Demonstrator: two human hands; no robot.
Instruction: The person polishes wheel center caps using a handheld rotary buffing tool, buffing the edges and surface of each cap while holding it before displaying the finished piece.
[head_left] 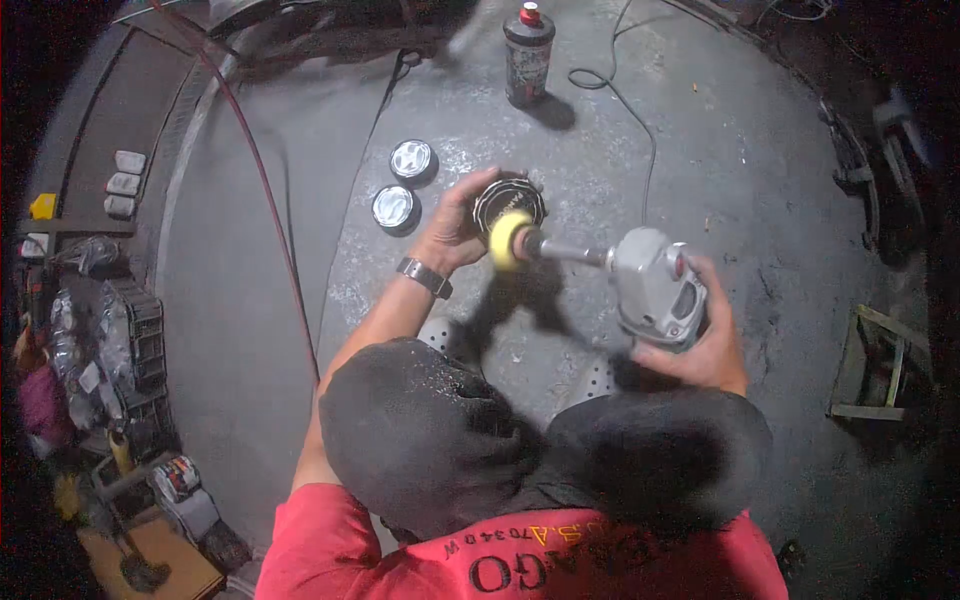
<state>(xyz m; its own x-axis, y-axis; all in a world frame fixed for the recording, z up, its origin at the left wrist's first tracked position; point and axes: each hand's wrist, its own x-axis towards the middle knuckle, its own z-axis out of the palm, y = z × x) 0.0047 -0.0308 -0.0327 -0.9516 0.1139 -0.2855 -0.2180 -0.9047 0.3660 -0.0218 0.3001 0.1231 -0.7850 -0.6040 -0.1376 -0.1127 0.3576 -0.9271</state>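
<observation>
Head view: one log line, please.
Left hand: round part | right hand: power tool, yellow pad at part | floor: two round pieces, bottle

Left arm: bare forearm (378, 325) reaches forward past the bent left knee (415, 430). Left hand (460, 225) ahead of it, fingers curved in a grip, palm turned inward. Right hand (718, 335) beyond the bent right knee (665, 445), thumb and fingers spread around, closed in a grip. Right forearm hidden.
</observation>
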